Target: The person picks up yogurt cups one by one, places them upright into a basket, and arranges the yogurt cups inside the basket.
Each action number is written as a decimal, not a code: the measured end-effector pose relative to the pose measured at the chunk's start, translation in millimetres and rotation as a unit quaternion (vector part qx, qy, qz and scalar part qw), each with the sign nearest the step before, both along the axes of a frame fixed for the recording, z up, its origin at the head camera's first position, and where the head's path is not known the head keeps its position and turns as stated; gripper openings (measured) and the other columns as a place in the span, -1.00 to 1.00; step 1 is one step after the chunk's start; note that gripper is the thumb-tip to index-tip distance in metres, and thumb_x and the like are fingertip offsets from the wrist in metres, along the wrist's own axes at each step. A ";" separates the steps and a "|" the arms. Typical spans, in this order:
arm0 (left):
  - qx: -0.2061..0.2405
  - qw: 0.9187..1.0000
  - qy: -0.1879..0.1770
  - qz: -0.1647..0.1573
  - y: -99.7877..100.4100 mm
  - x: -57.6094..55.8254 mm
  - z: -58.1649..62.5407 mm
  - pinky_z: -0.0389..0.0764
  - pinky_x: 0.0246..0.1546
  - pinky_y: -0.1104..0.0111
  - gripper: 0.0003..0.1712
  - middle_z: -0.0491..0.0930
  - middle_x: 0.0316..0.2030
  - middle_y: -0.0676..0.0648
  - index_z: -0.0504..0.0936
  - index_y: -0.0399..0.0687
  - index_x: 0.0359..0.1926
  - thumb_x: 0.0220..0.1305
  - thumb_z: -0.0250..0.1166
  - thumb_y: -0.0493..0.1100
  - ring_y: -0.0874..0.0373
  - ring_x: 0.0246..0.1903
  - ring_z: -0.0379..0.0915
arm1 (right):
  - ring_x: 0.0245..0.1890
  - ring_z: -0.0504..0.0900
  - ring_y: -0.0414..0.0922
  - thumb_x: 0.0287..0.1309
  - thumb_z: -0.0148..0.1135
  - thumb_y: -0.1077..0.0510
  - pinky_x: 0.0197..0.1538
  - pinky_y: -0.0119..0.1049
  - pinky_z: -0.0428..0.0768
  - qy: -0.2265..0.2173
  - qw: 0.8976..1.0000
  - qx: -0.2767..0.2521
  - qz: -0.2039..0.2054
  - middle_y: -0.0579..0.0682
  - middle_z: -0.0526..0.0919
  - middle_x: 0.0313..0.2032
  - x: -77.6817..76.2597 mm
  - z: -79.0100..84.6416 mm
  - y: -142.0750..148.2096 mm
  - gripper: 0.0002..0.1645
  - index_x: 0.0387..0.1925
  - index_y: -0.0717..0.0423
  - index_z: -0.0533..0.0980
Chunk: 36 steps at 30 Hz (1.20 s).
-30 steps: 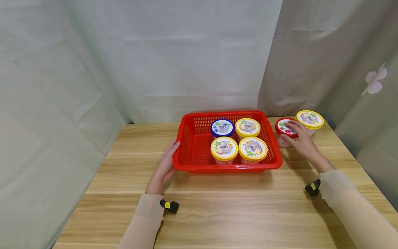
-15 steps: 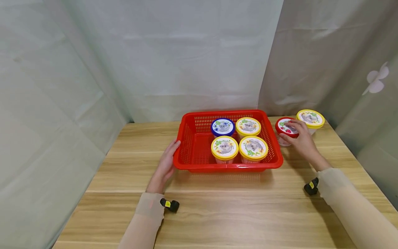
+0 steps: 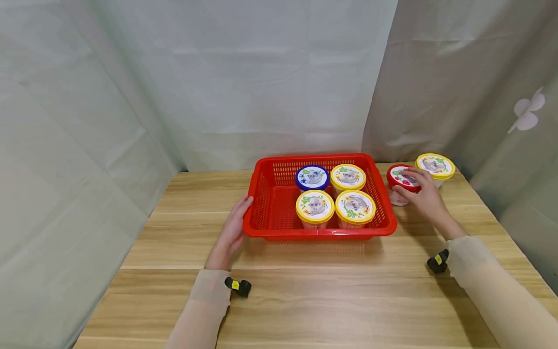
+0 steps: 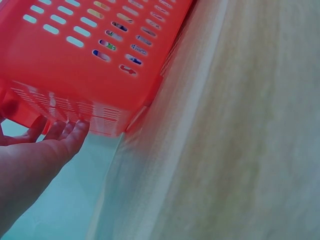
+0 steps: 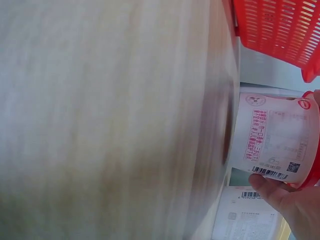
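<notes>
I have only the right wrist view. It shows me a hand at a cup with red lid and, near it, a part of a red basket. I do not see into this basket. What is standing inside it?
Observer: In the head view, the red basket holds four lidded cups: one blue-lidded cup and three yellow-lidded cups.

Operator: Thank you, this is clear. I see that the right hand holds the red-lidded cup. But where is the left hand of the person?

Observer: It is at the left end of the basket, with its fingers touching it from the outside.
</notes>
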<state>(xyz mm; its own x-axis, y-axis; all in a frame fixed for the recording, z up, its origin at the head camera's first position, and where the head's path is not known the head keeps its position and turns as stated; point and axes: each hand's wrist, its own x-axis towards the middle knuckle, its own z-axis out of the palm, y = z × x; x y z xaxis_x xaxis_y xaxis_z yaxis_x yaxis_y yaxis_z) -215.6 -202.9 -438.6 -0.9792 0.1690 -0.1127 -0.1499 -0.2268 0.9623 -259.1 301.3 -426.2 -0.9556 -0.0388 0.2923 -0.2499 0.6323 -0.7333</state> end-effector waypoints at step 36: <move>0.010 0.999 -0.016 0.025 4.0 0.1 1.3 0.61 0.10 0.36 -0.35 0.34 0.36 -0.19 0.09 0.03 0.63 0.67 -0.02 0.03 0.05 0.19 0.43 | 0.36 0.26 0.18 0.36 0.39 0.08 0.23 -0.42 0.43 0.051 0.999 0.004 -0.014 0.16 0.27 0.45 5.7 60.4 -1.7 -0.39 0.35 0.16 0.48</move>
